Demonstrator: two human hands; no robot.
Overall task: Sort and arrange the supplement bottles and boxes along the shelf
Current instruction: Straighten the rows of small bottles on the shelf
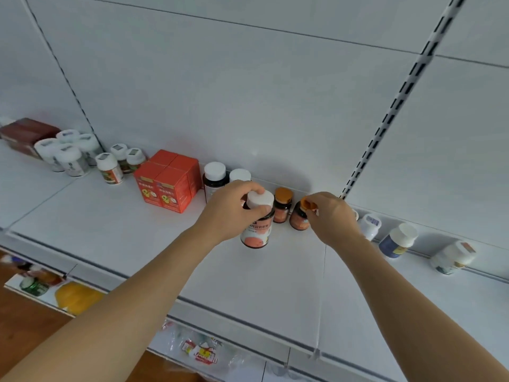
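Observation:
My left hand [230,210] grips the white cap of a dark bottle with a pink label [256,234], which stands on the white shelf [154,244]. My right hand [332,216] pinches the orange cap of a small dark bottle [298,217], which leans a little. Between them a second orange-capped bottle [282,205] stands upright by the back wall. Two white-capped dark bottles [214,179] stand behind my left hand, next to a block of orange boxes [169,183].
Several white bottles [68,155] and a dark red box [26,135] fill the shelf's far left. Three more bottles [398,241] stand along the back wall at the right. A slotted upright [396,103] runs up the wall. Lower shelves hold packets [201,352].

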